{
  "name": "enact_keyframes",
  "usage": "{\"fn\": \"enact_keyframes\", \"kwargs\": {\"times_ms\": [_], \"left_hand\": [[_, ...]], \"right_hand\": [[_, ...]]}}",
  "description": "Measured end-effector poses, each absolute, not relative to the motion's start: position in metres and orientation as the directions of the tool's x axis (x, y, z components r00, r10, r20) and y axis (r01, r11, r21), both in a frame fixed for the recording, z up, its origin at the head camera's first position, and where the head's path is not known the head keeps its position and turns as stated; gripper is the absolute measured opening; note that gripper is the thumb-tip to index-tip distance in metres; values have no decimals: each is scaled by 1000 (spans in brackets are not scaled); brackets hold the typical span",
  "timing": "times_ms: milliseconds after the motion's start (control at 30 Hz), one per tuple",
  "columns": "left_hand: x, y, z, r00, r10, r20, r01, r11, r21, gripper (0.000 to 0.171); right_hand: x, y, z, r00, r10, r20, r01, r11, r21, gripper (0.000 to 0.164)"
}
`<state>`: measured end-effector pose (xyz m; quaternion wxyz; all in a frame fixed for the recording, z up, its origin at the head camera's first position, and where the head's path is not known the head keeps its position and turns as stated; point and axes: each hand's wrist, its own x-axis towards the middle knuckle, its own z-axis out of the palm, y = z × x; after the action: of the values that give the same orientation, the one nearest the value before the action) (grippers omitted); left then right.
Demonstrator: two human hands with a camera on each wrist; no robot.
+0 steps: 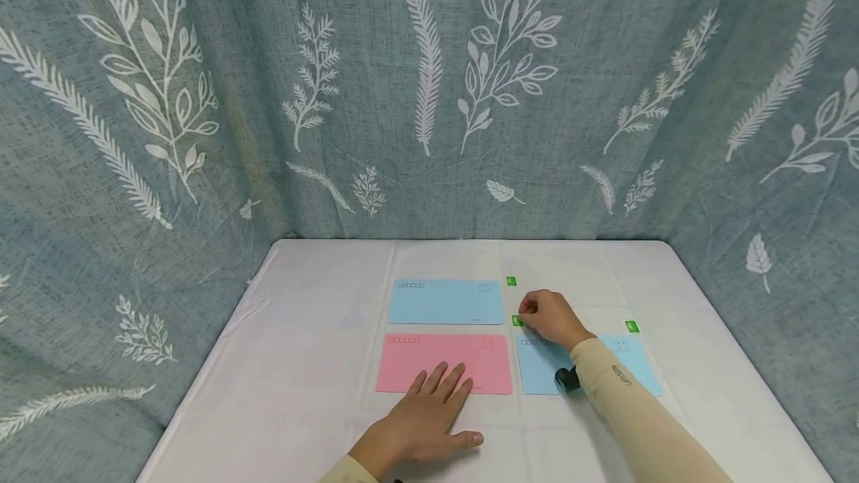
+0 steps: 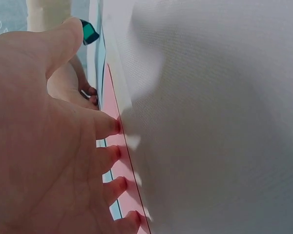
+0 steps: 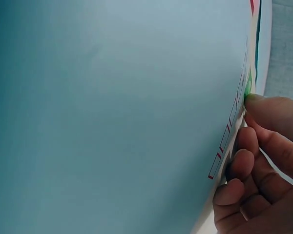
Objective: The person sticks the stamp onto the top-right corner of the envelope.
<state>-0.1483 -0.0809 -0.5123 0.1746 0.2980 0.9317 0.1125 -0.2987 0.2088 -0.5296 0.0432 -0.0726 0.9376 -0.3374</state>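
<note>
With spread left hand (image 1: 429, 417), touching envelope (image 1: 429, 350), lower centre; with right hand (image 1: 552, 317), pinching stamp (image 1: 516, 321) right of centre: likely light, easily creased, best taken by edges.

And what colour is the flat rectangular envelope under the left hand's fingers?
Pink; that flat rectangular envelope shows best in the head view.
</note>
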Motion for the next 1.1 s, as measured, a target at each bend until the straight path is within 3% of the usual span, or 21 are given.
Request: {"fn": "enact_keyframes", "kwargs": {"times_ms": [1100], "left_hand": [[-147,-81,-508,-759,604,-244,543,793,276,91]], "right_hand": [[-306,214,-528,-983,-177,-53,-96,735,-671,9]]}}
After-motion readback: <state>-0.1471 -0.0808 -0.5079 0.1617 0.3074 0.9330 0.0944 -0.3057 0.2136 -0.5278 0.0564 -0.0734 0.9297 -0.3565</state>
